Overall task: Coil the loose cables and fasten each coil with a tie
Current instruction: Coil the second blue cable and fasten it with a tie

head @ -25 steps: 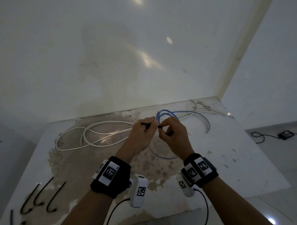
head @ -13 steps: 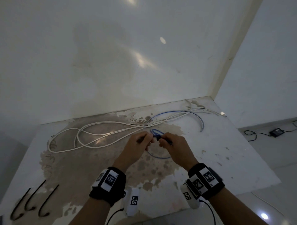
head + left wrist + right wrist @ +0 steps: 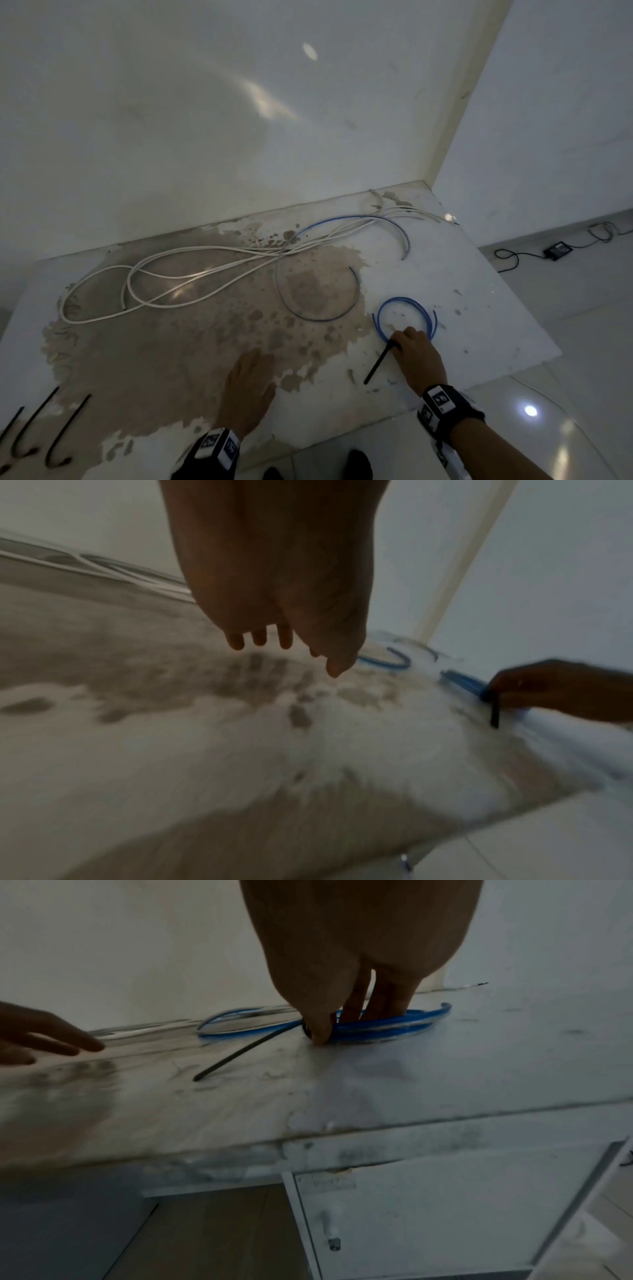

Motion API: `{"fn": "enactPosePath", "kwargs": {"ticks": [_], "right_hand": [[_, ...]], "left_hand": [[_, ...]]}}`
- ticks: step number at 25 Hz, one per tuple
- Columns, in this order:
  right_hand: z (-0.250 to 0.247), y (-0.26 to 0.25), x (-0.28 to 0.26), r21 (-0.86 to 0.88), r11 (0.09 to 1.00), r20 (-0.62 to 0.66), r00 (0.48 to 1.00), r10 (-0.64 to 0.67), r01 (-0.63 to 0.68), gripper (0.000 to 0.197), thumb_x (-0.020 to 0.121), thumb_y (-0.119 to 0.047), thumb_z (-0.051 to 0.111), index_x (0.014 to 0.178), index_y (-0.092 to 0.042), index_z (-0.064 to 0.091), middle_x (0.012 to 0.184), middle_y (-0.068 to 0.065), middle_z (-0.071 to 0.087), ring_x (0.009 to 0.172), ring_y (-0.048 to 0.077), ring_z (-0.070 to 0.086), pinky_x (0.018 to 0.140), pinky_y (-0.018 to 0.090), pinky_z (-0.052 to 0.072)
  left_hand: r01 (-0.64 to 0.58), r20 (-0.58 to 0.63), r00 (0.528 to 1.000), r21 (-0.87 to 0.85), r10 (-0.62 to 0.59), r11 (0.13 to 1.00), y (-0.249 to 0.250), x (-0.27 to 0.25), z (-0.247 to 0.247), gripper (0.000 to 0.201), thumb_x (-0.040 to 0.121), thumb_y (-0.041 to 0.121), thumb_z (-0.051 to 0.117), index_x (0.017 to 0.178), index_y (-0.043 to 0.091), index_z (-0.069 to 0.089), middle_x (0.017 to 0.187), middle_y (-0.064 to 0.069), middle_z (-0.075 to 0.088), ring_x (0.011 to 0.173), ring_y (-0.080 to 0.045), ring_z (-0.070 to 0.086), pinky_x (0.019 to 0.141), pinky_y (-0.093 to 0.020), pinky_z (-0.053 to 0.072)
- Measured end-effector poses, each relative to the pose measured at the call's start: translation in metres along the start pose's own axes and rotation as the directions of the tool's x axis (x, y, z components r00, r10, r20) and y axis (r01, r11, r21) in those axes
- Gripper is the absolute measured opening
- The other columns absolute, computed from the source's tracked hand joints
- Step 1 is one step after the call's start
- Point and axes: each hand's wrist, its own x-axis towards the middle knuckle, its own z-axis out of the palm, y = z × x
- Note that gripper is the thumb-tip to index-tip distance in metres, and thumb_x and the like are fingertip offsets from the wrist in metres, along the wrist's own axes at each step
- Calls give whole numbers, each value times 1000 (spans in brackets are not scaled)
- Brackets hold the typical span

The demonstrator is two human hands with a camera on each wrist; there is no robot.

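Blue coil [image 3: 404, 317] pinned at right hand [image 3: 416, 359] fingertips, pinched at black tie [image 3: 378, 365] to keep loops together. Left hand [image 3: 248, 387] beside, flat, fingers relaxed, holding nothing.

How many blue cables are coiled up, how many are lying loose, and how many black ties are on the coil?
Blue coil: 1
Loose blue cable: 1
Black tie on the coil: 1
Total: 3

We are seeing a stained white tabletop [image 3: 479, 308] standing against a white wall [image 3: 205, 120]. Under it a white cabinet door [image 3: 445, 1218] is showing. A black adapter [image 3: 558, 249] is lying on the floor [image 3: 582, 359].
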Motion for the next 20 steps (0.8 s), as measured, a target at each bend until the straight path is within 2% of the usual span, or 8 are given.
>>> {"fn": "enactPosePath", "kwargs": {"ticks": [1, 4, 6, 9, 11, 15, 18, 20], "right_hand": [[3, 1, -2, 9, 1000, -16, 1000, -8, 8, 6, 88, -16, 68, 94, -15, 67, 91, 4, 61, 82, 24, 55, 63, 27, 42], [-1, 5, 2, 26, 999, -11, 999, -32, 32, 16, 83, -17, 69, 99, -16, 70, 91, 2, 62, 82, 23, 57, 65, 26, 44], [-9, -4, 19, 51, 997, -22, 998, -59, 60, 20, 85, -16, 66, 104, -15, 70, 96, 4, 63, 88, 26, 59, 69, 30, 49], [-15, -40, 61, 42, 979, 23, 980, -200, 199, 29, 88, -19, 64, 116, -18, 67, 115, 10, 59, 101, 31, 57, 83, 40, 50], [-9, -59, 83, -95, 956, 137, 955, -264, 278, 32, 90, -24, 59, 123, -23, 61, 125, 9, 52, 108, 33, 52, 90, 43, 45], [-6, -74, 102, -291, 909, 126, 953, -275, 300, 6, 90, -23, 62, 94, -20, 63, 107, 7, 59, 93, 31, 57, 80, 40, 45], [-21, -79, 108, -155, 899, 194, 905, -380, 410, 11, 96, -27, 51, 99, -20, 60, 98, 2, 63, 95, 26, 57, 91, 38, 40], [-43, -92, 105, 127, 904, 210, 879, -427, 409, 8, 97, -29, 52, 96, -23, 58, 83, -4, 63, 82, 20, 60, 85, 33, 44]], "left_hand": [[18, 2, 1000, 51, -18, 999, -7, -3, 8, 79, 78, 60, 15, 148, 29, 36, 159, -1, 26, 148, -25, 21, 115, -43, 27], [13, 0, 1000, 89, -13, 996, -7, -9, 13, 64, 79, 48, 35, 135, 26, 56, 146, -6, 50, 136, -27, 42, 100, -47, 46], [20, -36, 999, 96, -17, 995, -6, -9, 14, 62, 75, 45, 42, 131, 25, 59, 140, -6, 55, 131, -24, 40, 96, -46, 48], [-9, -73, 997, 98, 16, 995, -6, -11, 15, 61, 74, 44, 44, 130, 24, 59, 138, -6, 58, 129, -22, 38, 97, -38, 40], [-28, -63, 997, 66, 32, 997, -5, -13, 15, 61, 74, 43, 46, 130, 25, 57, 137, -7, 58, 128, -23, 39, 100, -34, 30], [-36, -84, 996, -7, 35, 999, -3, -14, 15, 61, 72, 41, 48, 129, 23, 61, 137, -7, 58, 131, -24, 37, 114, -18, 5], [-44, -37, 998, 3, 44, 999, -6, -14, 15, 62, 69, 40, 49, 129, 26, 59, 137, -6, 57, 131, -24, 38, 106, -27, 24], [-54, -50, 997, 11, 54, 998, -8, -12, 17, 63, 68, 42, 49, 130, 28, 57, 138, -4, 56, 128, -25, 45, 97, -34, 34]]}}
